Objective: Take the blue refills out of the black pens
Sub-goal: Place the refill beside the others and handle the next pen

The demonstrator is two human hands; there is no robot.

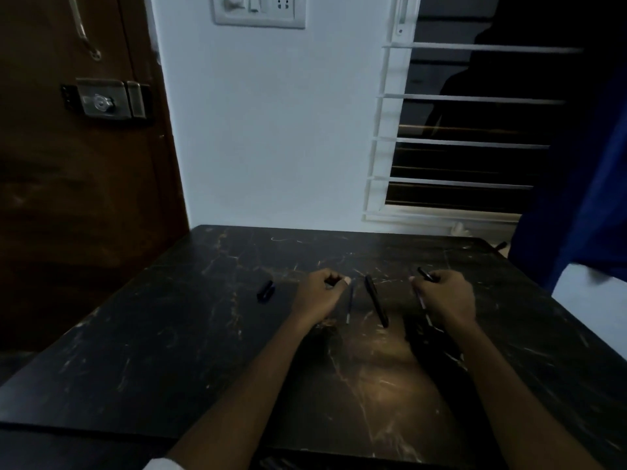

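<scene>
The left hand [317, 295] pinches a thin blue refill [349, 305] by its top end. The right hand [444, 298], at 3 o'clock, is closed around a slim black plastic pen [424, 275]. A second black pen [376, 305] lies between them on the dark marble-patterned table [169, 334]. Judged step: one refill extracted; next, set it down and open the held pen.

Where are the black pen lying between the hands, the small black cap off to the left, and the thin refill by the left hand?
Black pen [376, 305]: head view, mid-barrel.
Small black cap [265, 291]: head view, its middle.
Thin refill [349, 304]: head view, mid-length.

Right hand [444, 296] hides most of black pen [424, 274]; refill colours unclear.
</scene>
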